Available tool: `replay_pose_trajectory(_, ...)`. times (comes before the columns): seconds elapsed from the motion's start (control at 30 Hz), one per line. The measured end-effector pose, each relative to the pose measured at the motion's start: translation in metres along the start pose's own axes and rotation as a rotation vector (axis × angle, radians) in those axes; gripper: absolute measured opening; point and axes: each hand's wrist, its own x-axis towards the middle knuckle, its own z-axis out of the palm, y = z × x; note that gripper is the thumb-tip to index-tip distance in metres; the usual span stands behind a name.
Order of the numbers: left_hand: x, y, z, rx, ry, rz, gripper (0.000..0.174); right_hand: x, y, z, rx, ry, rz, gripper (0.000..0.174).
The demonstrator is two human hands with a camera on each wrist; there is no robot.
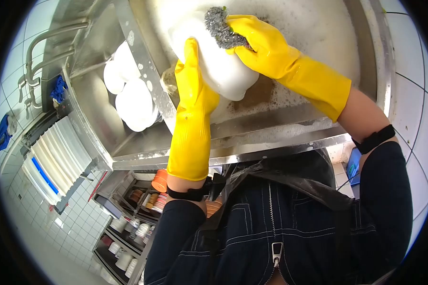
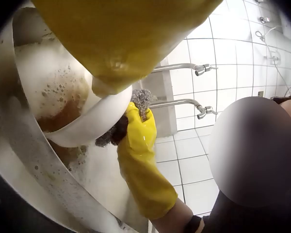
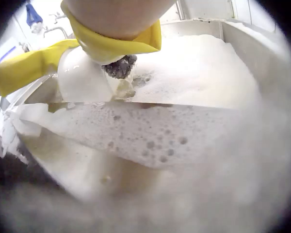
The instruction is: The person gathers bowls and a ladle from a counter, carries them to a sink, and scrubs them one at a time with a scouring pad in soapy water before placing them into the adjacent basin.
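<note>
A white dish with a curved side is held tilted over the foamy sink in the head view. The left hand, in a long yellow glove, grips its near left side, thumb along the surface. In the right hand, also gloved, a grey metal scourer is pinched against the dish's upper right side. The left wrist view shows the dish from its rim side, with the right hand and scourer beyond it. The scourer lies by the dish in the right wrist view.
Suds fill much of the steel sink. White dishes sit in the left basin, past a metal divider. Taps stand at the far left, with a rack of white trays below. Shelves hold stacked crockery.
</note>
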Motion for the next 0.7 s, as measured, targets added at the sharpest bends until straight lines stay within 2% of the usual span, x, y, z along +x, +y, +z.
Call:
replay_pose_trajectory(0.07,0.006,-0.005,-0.005,-0.082,-0.028,-0.012,0.045,-0.001,-0.002,-0.002,-0.001,-0.034,-0.019,0.036)
replay_pose_trajectory(0.13,0.006,-0.005,-0.005,-0.169,-0.058,-0.025,0.046,-0.014,-0.007,-0.011,-0.004,-0.137,-0.255,0.03)
replay_pose_trajectory(0.17,0.005,-0.004,-0.004,-0.189,-0.048,-0.019,0.046,-0.021,-0.01,-0.018,-0.008,-0.14,-0.258,0.03)
replay_pose_trajectory(0.23,0.002,0.0,-0.003,-0.225,-0.025,-0.008,0.045,-0.036,-0.015,-0.034,-0.046,-0.442,-0.149,0.031)
replay_pose_trajectory(0.3,0.001,0.005,-0.003,-0.229,-0.067,0.006,0.046,-0.052,-0.006,-0.037,-0.047,-0.435,-0.177,0.028)
replay_pose_trajectory(0.37,0.0,0.011,-0.005,-0.229,-0.09,0.028,0.047,-0.082,0.023,-0.023,-0.008,-0.214,-0.07,0.027)
replay_pose_trajectory(0.4,0.002,0.012,-0.008,-0.225,-0.085,0.027,0.047,-0.082,0.02,-0.023,0.057,-0.255,0.151,0.029)
replay_pose_trajectory(0.43,0.007,0.012,-0.011,-0.252,-0.1,0.034,0.048,-0.081,0.017,-0.022,0.064,-0.254,0.153,0.029)
replay_pose_trajectory(0.5,0.009,0.015,-0.012,-0.276,-0.116,0.045,0.048,-0.072,0.012,-0.024,0.079,-0.462,0.458,0.044)
replay_pose_trajectory(0.53,0.008,0.017,-0.008,-0.291,-0.109,0.036,0.049,-0.068,0.004,-0.02,0.05,-0.427,0.322,0.04)
replay_pose_trajectory(0.57,0.008,0.017,-0.005,-0.308,-0.102,0.026,0.05,-0.063,-0.003,-0.019,0.05,-0.426,0.322,0.04)
replay_pose_trajectory(0.63,0.008,0.012,-0.002,-0.308,-0.071,0.029,0.051,-0.049,-0.021,-0.02,-0.079,-0.226,-0.054,0.039)
replay_pose_trajectory(0.7,0.009,0.009,0.0,-0.312,-0.044,0.03,0.052,-0.029,-0.033,-0.01,-0.129,-0.192,-0.028,0.038)
